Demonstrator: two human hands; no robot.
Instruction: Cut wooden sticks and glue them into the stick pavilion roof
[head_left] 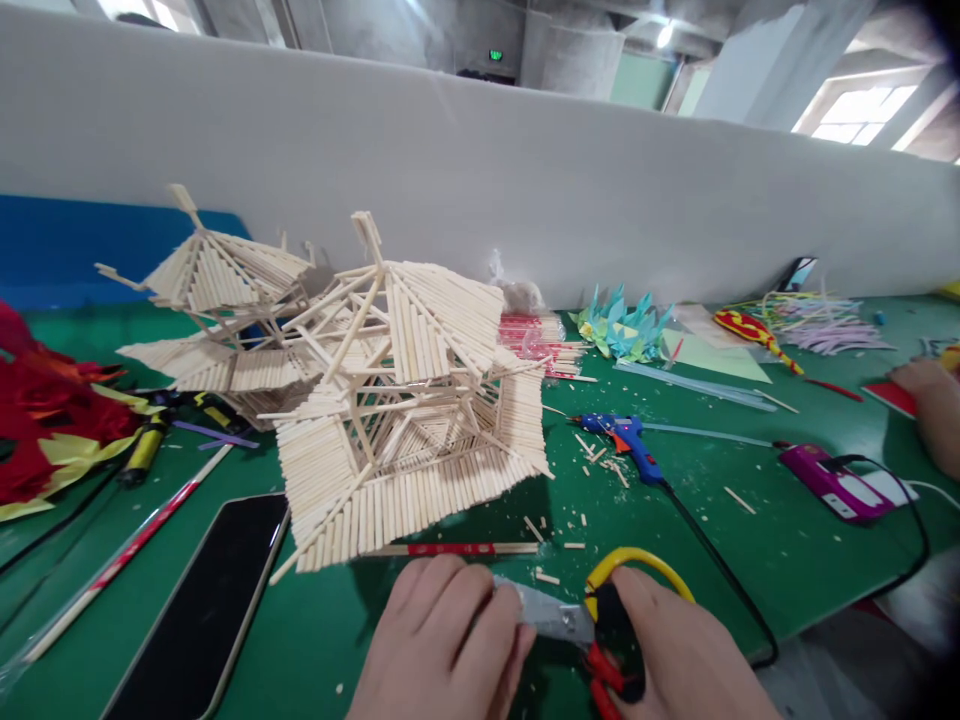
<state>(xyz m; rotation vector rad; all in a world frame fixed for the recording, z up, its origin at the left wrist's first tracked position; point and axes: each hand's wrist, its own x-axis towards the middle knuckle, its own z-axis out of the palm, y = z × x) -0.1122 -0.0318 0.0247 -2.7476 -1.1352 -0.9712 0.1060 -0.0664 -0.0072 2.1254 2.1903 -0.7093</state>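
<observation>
My right hand point(686, 645) grips a pair of scissors point(553, 614) by the yellow, black and red handles, blades pointing left. Close to the blade tips, my left hand point(442, 640) has its fingers curled together; what they pinch is hidden behind the knuckles. Just beyond both hands stands a pagoda-like model point(442, 330) built of thin wooden sticks, its roof slopes partly covered. A wrapped pair of chopsticks point(465, 549) with a red band lies at its front edge. Short cut stick pieces point(547, 577) are scattered near the scissors.
A blue glue gun point(619, 430) lies right of the model, its cord running to a purple power strip point(832, 480). At left are a phone point(210, 600), another stick model point(225, 290) and red paper work point(52, 410). Another person's hand point(926, 390) shows at far right.
</observation>
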